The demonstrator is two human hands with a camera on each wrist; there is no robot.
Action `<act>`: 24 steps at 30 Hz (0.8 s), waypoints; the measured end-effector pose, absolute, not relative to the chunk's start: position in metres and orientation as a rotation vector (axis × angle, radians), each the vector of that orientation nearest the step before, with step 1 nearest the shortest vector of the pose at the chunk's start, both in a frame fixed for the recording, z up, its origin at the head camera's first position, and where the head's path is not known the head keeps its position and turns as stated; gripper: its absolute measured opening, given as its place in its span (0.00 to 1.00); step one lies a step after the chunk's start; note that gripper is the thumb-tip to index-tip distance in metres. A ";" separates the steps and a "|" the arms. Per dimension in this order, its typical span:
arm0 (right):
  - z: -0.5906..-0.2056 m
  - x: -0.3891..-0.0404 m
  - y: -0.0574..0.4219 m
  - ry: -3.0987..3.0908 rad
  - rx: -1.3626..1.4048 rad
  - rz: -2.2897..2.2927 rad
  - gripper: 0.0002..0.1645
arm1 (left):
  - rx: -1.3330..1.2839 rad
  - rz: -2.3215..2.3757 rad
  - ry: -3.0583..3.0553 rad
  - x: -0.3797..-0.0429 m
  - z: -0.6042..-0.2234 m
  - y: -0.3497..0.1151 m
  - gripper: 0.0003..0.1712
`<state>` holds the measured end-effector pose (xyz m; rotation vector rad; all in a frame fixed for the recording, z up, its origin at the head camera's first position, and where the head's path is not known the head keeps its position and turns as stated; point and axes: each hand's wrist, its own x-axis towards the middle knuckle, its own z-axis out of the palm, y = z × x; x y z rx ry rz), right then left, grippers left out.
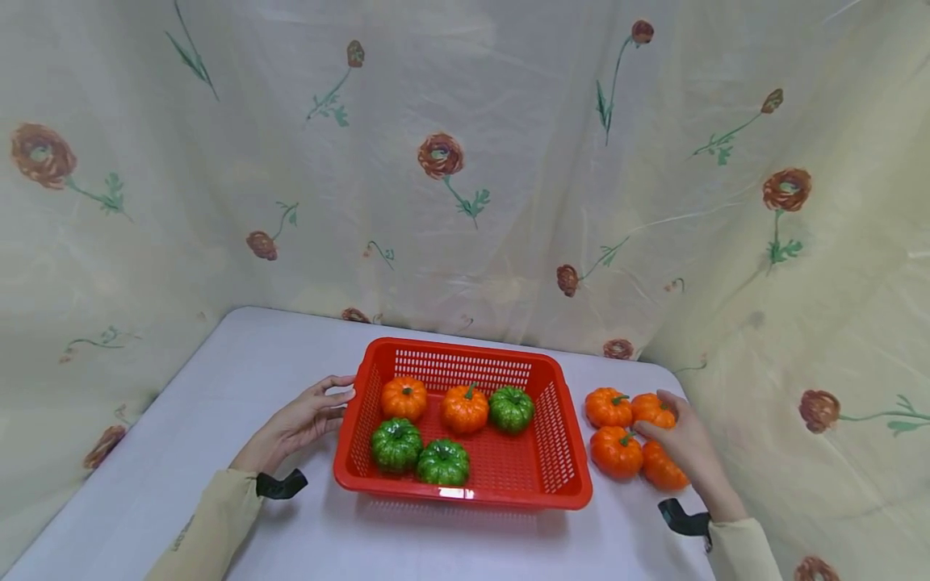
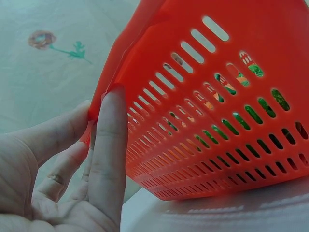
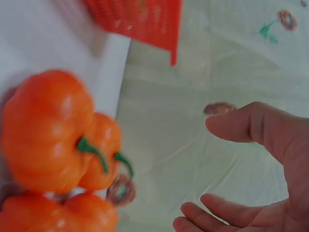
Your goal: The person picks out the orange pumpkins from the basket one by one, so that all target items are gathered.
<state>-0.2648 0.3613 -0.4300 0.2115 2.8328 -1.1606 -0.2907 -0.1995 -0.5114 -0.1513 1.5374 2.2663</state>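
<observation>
our left hand (image 1: 301, 421) rests flat-fingered against the red basket (image 1: 567, 464), right hand (image 1: 686, 444) hovers loose-fingered over the orange pumpkins (image 1: 616, 450).

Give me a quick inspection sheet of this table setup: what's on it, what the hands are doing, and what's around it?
Surface: white table.
Job's things: red slotted basket holding two orange pumpkins and three green pumpkins; four loose orange pumpkins on the table to the basket's right.
Clutter: nothing seen.
Hands: left hand touches the basket's left rim with straight fingers; right hand is open over the loose pumpkins, and contact cannot be told.
Cables: nothing seen; a dark strap sits on each wrist.
Surroundings: cream flowered cloth hangs behind and at both sides.
</observation>
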 end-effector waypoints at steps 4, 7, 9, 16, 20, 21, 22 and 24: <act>-0.422 -0.270 0.342 2.850 0.070 -1.149 0.51 | -0.145 2.257 1.542 -0.290 -0.511 -0.200 0.26; -0.414 -0.276 0.323 2.868 -0.043 -1.127 0.50 | -0.148 2.255 1.538 -0.291 -0.510 -0.200 0.26; -0.407 -0.280 0.309 2.876 -0.120 -1.108 0.49 | -0.144 2.254 1.535 -0.291 -0.510 -0.200 0.26; -0.391 -0.298 0.257 2.857 -0.400 -1.047 0.47 | -0.145 2.265 1.543 -0.292 -0.511 -0.200 0.29; -0.393 -0.305 0.231 2.813 -0.463 -1.012 0.48 | -0.136 2.263 1.548 -0.292 -0.512 -0.200 0.29; -0.394 -0.306 0.225 2.803 -0.477 -1.009 0.48 | -0.135 2.262 1.549 -0.292 -0.512 -0.200 0.29; -0.395 -0.307 0.220 2.792 -0.491 -1.007 0.49 | -0.136 2.265 1.545 -0.292 -0.512 -0.200 0.28; -0.398 -0.308 0.210 2.769 -0.532 -0.999 0.49 | -0.135 2.271 1.537 -0.292 -0.512 -0.201 0.27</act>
